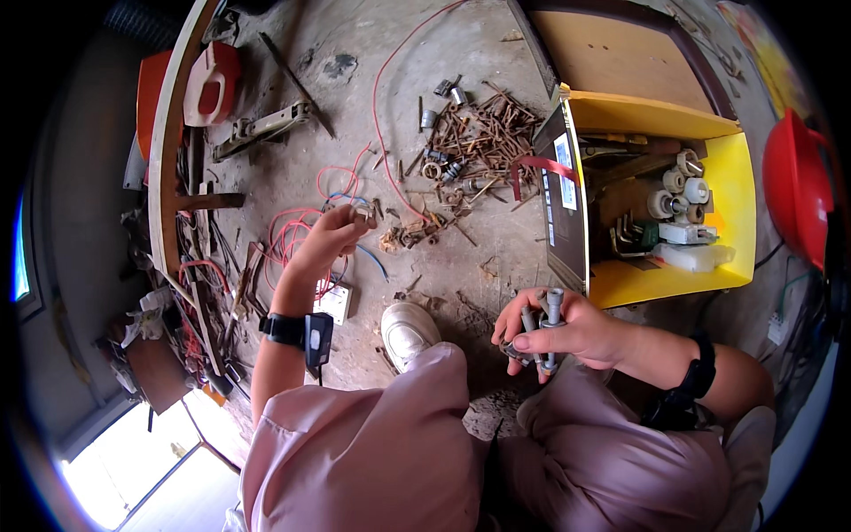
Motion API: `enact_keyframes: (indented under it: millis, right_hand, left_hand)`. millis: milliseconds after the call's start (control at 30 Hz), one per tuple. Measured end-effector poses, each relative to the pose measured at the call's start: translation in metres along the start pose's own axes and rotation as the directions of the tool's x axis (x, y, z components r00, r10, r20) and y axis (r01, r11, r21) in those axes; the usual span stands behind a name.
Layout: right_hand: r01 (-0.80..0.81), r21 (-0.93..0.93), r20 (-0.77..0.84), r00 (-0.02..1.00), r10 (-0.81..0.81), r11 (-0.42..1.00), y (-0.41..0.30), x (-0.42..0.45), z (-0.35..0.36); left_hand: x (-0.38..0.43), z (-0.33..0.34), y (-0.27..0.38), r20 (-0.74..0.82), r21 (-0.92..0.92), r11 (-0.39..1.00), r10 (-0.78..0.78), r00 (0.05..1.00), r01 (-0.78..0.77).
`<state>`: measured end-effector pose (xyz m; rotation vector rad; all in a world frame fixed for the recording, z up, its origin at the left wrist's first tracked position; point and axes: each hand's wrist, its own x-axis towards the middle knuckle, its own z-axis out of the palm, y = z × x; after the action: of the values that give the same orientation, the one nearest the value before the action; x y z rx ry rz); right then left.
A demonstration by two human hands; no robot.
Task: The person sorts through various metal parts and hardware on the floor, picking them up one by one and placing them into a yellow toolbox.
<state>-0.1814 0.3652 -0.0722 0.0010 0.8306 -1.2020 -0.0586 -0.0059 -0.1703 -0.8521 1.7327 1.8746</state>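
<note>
My left hand (336, 233) is over the floor beside the red wire, its thumb and fingers closed on a small metal piece (364, 214), perhaps a nut or bolt. Several metal bolts (553, 312) lie gripped in my right hand (565, 332), in front of the yellow-lined box (671, 287). Beyond my hands a heap of rusty nails and screws (485, 130) lies on the concrete, with metal sockets or fittings (459, 96) at its edge. Inside the box are white plastic wheels or rollers (673, 181), a set of hex keys (625, 233) and clear plastic cases (688, 256).
Tangled red wire (292, 229) and a white box-like device (334, 302) lie at left. A floor jack (266, 130), a red-and-white jug (211, 83) and a wooden frame (163, 146) stand beyond. A red rounded object (794, 189) is at far right. My shoe (407, 332) is between my hands.
</note>
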Motion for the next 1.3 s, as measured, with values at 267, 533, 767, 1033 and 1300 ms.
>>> enact_keyframes:
  millis: [267,533,767,1033,1300]
  right_hand:
    - [0.023,-0.051,0.084,0.996,-0.018,0.998,0.003,-0.001,-0.001]
    - [0.043,-0.037,0.094,0.995,-0.039,0.998,0.008,-0.01,-0.008]
    - [0.07,-0.067,0.187,0.981,-0.057,0.995,0.004,-0.01,-0.009]
    - [0.103,-0.099,0.273,0.959,-0.073,0.99,0.028,-0.012,-0.014]
    - [0.245,0.036,0.362,0.9,-0.241,0.969,0.054,-0.025,-0.027]
  left_hand:
    - [-0.025,0.023,0.037,0.159,-0.488,0.872,0.123,0.98,-0.03]
    - [-0.016,0.034,0.031,0.155,-0.695,0.717,0.076,0.985,0.054]
    - [-0.035,0.05,0.087,0.224,-0.597,0.801,0.111,0.968,0.047]
    - [-0.016,0.184,0.232,0.488,0.092,0.995,-0.023,0.872,-0.026]
    - [0.114,0.367,0.229,0.571,0.793,0.391,-0.213,0.793,-0.466]
